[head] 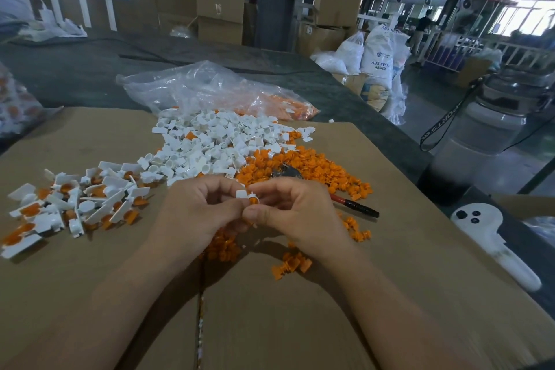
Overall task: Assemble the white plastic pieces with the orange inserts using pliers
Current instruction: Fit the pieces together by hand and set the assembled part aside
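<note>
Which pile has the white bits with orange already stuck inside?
The spread-out pile at the far left. The middle pile is mostly plain white, and the right pile is loose orange.

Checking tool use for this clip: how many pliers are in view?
1. The pliers lie on the orange inserts behind the right hand, unheld; others could be buried underneath.

Showing a white plastic three-buttoned handheld device point(498, 246) lying at the edge of a flat brown cardboard sheet point(270, 309), white printed sacks point(377, 60) standing beyond.
</note>
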Motion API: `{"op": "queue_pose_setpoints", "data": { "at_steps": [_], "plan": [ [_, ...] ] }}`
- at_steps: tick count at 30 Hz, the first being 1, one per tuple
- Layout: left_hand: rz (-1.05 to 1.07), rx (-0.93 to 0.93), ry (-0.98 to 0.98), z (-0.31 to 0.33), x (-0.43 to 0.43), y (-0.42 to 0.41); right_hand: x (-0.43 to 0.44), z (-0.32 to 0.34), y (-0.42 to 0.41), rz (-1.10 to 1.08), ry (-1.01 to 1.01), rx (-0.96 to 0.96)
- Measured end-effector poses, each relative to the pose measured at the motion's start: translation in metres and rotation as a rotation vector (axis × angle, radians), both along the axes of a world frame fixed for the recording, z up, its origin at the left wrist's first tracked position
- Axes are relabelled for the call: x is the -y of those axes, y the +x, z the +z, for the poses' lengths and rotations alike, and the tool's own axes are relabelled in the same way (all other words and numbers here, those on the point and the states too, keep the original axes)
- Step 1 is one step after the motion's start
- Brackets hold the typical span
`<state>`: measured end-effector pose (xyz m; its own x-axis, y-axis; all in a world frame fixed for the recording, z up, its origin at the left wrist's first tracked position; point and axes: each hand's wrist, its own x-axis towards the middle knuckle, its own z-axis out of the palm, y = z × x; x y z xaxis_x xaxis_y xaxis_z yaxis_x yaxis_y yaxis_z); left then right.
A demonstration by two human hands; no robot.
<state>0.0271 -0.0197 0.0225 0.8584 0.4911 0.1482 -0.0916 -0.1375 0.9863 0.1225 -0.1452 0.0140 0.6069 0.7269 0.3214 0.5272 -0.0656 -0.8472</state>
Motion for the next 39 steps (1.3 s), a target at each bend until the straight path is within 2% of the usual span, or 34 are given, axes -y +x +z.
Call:
{"op": "queue_pose_setpoints", "data": {
  "at_steps": [4, 9, 24, 28, 39],
  "plan": [
    [0.036, -0.01, -0.147, 0.002, -0.001, 0.0, -0.001, -0.001, 0.0, 0.03, 0.079, 0.017],
    [0.019, -0.045, -0.129, -0.002, -0.005, 0.001, -0.002, -0.004, 0.0, 0.039, 0.144, 0.075],
    [-0.017, -0.085, -0.158, -0.007, -0.01, 0.003, -0.002, -0.004, 0.001, 0.026, 0.09, 0.117],
    [-0.031, -0.089, -0.21, -0.005, -0.01, 0.003, -0.002, -0.003, 0.0, 0.056, 0.095, 0.074],
    [-0.019, -0.103, -0.281, -0.001, -0.01, 0.003, -0.004, -0.004, 0.002, 0.03, 0.06, 0.133]
  ]
}}
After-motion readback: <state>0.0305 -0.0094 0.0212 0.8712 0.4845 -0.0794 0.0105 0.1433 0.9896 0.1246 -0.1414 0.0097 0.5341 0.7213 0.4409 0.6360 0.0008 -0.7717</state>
